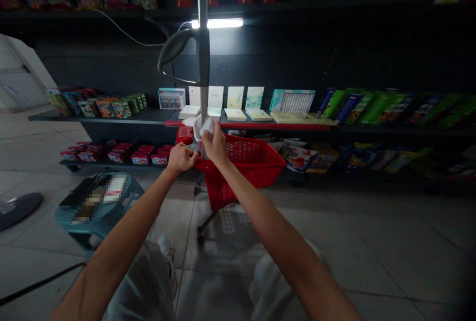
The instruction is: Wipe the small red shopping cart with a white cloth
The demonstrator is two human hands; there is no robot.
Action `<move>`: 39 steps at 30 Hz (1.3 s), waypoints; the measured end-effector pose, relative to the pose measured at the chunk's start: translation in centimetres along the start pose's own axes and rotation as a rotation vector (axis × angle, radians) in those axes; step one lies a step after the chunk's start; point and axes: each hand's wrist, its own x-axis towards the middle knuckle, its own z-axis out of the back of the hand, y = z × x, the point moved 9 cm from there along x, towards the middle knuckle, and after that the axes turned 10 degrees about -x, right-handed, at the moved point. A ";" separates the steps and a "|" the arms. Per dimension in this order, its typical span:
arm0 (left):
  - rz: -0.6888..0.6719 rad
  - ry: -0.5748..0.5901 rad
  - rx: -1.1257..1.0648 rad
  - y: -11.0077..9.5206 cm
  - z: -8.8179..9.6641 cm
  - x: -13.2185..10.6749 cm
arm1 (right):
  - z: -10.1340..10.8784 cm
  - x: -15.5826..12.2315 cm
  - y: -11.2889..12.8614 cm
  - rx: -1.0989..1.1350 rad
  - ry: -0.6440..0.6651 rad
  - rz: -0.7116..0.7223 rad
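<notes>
A red wheeled shopping basket (256, 162) stands on the tiled floor in front of me, its metal pull handle (203, 53) rising straight up with a grey grip loop at the top. My right hand (214, 143) is closed on a white cloth (204, 126) pressed against the lower part of the handle pole. My left hand (181, 158) is closed in a fist at the basket's near rim, beside the pole's base; what it grips is hidden. Both my forearms reach forward over my knees.
Dark shelves (111, 119) run across the back with boxed goods, cards and paint sets. A low shelf holds several red boxes (141, 155). A teal plastic stool (98, 207) with items on it stands at my left. A black cable crosses the floor at lower left.
</notes>
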 end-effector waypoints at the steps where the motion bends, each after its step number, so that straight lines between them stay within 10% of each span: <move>1: 0.008 -0.004 0.006 0.2 0.0 0.1 | -0.7 -1.8 -0.7 -0.007 0.035 -0.016; 6: 0.016 -0.026 -0.010 1.0 0.2 0.6 | -2.4 -7.9 -3.3 -0.076 0.162 -0.035; 14: 0.013 -0.010 -0.041 2.5 -0.2 1.3 | -1.4 -8.3 -6.2 -0.130 0.274 0.065; 28: 0.009 -0.015 -0.023 6.9 0.6 2.1 | 9.2 -12.7 -22.3 -0.567 0.401 -0.108; 39: 0.163 -0.291 -0.127 7.5 1.3 -1.9 | 9.5 -13.7 -23.0 -0.714 0.331 -0.176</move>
